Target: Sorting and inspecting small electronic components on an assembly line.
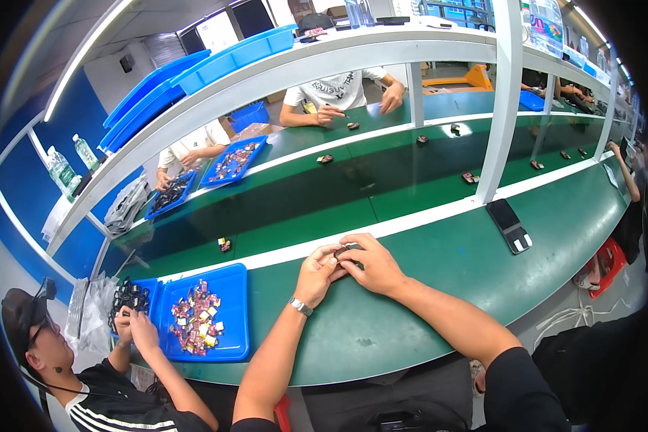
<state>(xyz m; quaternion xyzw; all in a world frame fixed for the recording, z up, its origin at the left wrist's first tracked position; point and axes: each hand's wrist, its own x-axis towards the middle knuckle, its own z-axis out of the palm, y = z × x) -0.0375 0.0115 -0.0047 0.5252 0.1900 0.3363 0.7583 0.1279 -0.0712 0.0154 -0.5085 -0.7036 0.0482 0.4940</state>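
Over the green bench, my left hand and my right hand meet with their fingertips pinched together. Between them is a small dark part, mostly hidden by the fingers, so its exact kind does not show. A silver watch sits on my left wrist. To the left, nearest my left forearm, a blue tray holds many small red, yellow and white pieces.
A co-worker at left works over another blue tray of black parts. Beyond the white rail, small assemblies lie on the green belt. A white post rises ahead, with a black flat device beside it. People sit opposite.
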